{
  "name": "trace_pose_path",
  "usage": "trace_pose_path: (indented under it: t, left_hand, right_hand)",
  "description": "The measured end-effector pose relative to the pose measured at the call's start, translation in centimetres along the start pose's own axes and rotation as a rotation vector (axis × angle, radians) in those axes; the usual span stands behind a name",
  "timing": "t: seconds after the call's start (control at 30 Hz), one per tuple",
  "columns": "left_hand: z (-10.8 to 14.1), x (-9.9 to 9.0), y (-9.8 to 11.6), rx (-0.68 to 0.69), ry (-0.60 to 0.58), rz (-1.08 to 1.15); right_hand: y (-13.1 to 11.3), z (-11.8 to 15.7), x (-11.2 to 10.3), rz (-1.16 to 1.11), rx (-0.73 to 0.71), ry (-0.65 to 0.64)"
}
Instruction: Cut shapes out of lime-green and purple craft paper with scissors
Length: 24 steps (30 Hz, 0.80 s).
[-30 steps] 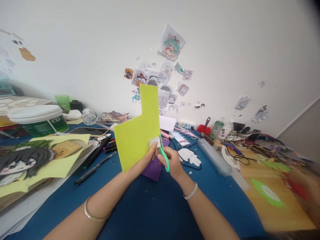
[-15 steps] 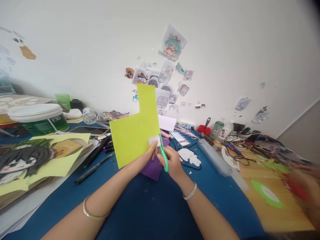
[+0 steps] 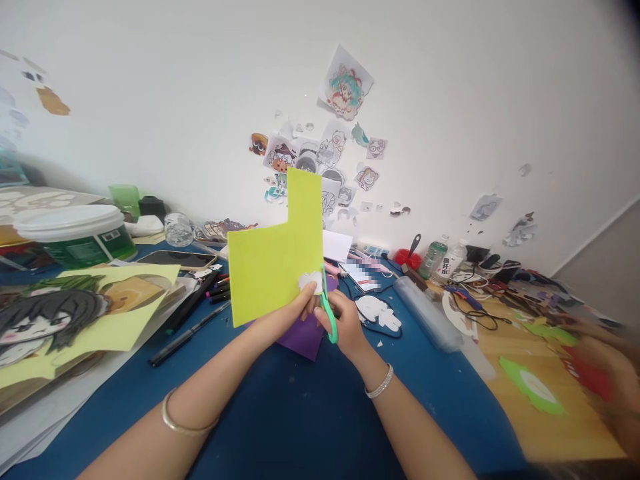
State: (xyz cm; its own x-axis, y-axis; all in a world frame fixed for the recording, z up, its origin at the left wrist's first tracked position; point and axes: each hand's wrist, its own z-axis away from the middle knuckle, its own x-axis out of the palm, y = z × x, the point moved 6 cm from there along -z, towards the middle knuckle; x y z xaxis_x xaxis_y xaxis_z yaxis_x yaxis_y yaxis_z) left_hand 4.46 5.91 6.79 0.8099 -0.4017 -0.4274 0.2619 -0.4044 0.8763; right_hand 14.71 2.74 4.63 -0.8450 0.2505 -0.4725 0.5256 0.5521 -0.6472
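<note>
An L-shaped yellow-green sheet (image 3: 265, 270) is held upright by my left hand (image 3: 300, 305), whose thumb presses a small white paper cutout (image 3: 309, 280) against its lower right part. My right hand (image 3: 345, 321) has its fingers in the handles of green scissors (image 3: 330, 319). The blades point up along the sheet's right edge, beside the cutout. Behind and below my hands, a purple sheet (image 3: 303, 341) lies on the blue table surface (image 3: 300, 420).
Pens (image 3: 187, 335), a phone (image 3: 177, 259) and a white-lidded tub (image 3: 75, 233) are at the left. A white cutout (image 3: 379, 313), a clear plastic roll (image 3: 430, 317) and bottles (image 3: 434, 257) lie or stand at the right. Another person's blurred hand (image 3: 613, 373) is at the far right.
The yellow-green sheet has turned slightly and shifted right, its top now more upright. The other person's blurred hand has moved a little. My grips look the same.
</note>
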Motion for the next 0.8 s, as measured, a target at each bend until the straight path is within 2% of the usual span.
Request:
trace_pose_path:
  t: [0.17, 0.33, 0.53, 0.8]
  left_hand:
    - [0.2, 0.1, 0.5, -0.001, -0.042, 0.02]
    - [0.1, -0.2, -0.3, 0.065, -0.001, -0.044]
    - [0.2, 0.1, -0.7, 0.019, -0.03, -0.046]
    - [0.1, 0.1, -0.9, 0.031, -0.047, -0.056]
  right_hand:
    - [-0.6, 0.1, 0.0, -0.014, -0.025, 0.008]
    - [-0.4, 0.0, -0.2, 0.0, -0.01, 0.017]
    - [0.0, -0.1, -0.3, 0.019, -0.013, -0.011]
    - [0.1, 0.0, -0.4, 0.021, -0.03, -0.025]
